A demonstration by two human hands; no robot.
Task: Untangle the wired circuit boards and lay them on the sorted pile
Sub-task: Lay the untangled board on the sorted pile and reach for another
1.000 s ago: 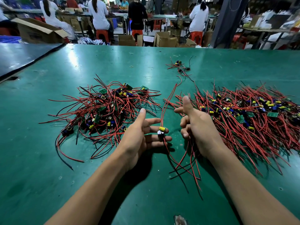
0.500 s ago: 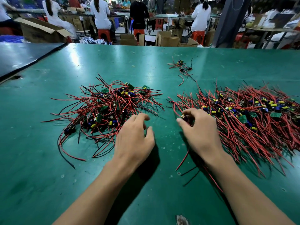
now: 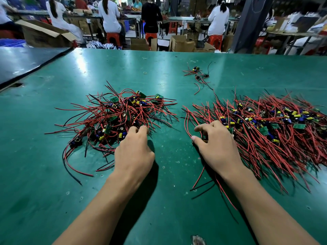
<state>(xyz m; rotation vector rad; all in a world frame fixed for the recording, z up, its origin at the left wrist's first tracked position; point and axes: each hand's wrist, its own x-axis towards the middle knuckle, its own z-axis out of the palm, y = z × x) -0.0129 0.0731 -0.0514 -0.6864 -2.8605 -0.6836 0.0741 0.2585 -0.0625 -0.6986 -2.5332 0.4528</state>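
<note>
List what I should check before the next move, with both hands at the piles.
1. Right hand empty at the sorted pile: cannot tell, its fingers curl over the pile's near-left edge.
2. Trailing wires on that pile: not ok, they run under the wrist onto the table.
3. Left hand at the tangled pile: ok, its fingers meet the near edge.
4. Left hand's grip: cannot tell, the fingertips are curled out of sight.
5. Piles apart: ok, bare table shows between them.
</note>
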